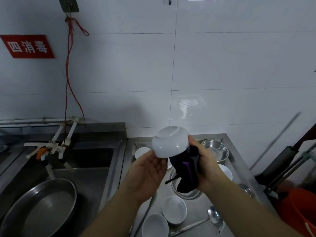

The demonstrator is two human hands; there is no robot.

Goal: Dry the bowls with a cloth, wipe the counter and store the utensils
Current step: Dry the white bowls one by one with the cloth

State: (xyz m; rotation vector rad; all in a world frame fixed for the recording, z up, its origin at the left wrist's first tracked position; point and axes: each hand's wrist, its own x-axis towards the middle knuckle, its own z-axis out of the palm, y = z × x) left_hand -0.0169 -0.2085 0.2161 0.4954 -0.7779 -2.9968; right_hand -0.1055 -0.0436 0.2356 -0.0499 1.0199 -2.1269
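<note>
Nearest on the steel counter [201, 209]: two white bowls [174, 209] upright, a ladle [213, 217] lying beside them, more white bowls and a steel basin [216, 149] further back. None are touching the hands.

Above these, the left hand [147, 177] is palm up with fingers spread, only its fingertips under the rim of the raised bowl [171, 142], which is tipped with its foot facing up and away. The right hand [205, 161] has its fingers curled around a dark cloth [185, 171], thumb against the bowl's side; the cloth seems tucked into the bowl, contact hidden.

Risk — the bowl looks glazed and possibly wet, and the support is thin. A hard wipe from the cloth side could roll it off the left fingertips onto the bowls below and chip something. The cloth's hanging tail could also snag.

Farther left is the sink [89, 168] holding a big steel pan [42, 206] — a sideways slip lands there.
</note>
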